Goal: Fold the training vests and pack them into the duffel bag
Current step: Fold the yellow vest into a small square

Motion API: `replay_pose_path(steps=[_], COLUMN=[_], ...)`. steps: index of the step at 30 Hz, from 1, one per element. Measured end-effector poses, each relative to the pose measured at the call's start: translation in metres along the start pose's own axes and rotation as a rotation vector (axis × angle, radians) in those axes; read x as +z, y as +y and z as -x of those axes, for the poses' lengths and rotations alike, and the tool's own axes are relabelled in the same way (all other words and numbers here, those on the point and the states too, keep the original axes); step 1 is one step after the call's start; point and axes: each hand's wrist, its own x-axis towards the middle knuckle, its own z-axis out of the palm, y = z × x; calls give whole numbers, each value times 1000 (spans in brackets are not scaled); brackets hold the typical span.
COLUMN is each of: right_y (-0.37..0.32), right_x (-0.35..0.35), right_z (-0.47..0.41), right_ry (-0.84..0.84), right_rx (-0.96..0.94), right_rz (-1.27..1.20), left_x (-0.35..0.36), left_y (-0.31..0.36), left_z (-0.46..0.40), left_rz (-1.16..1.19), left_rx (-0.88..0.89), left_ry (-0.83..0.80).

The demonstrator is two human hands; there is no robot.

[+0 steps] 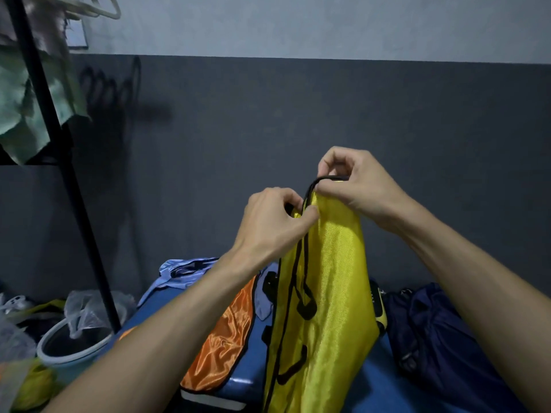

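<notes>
While hanging above the blue surface (372, 391), the yellow vest (334, 293) is draping limp, light and slippery-looking; I am pinching its black-trimmed top edge with left hand (272, 217) and right hand (354, 183), seemingly the firmest hold.

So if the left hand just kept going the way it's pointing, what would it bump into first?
Probably the right hand. The left hand points up and to the right, pinching the top edge of the yellow vest, and the right hand grips that same edge just beyond it. Depth is hard to judge.
</notes>
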Motion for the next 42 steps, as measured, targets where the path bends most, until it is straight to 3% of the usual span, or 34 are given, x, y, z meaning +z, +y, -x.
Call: replay_pose_path(steps=[3,9,18,24,30,36,39,42], right_y=[1,5,4,3,-1,-9,-15,-19], right_x=[-5,-29,-32,-26,-23,-29,-35,-29], right_z=[4,12,11,10,8,10,15,21], right_ry=[-70,-316,-281,-274,-384,-419,-543,-669], right_rx=[-43,-70,-95,3,129,-7,-83,-120], right_rz=[7,9,72,58,146,151,65,63], left_x=[0,-13,-21,-22,-22,-29,-31,-32], left_y=[-7,-28,-27,-25,-25,-32,-38,-39], left_z=[-3,-11,-19,-17,-14,-13,-15,-17], left_rz=[49,256,227,261,226,362,423,402], left_rx=[-24,-50,-31,-13,14,-15,-46,32], left_ry=[-53,-351,-357,-398,-390,-459,-478,-469])
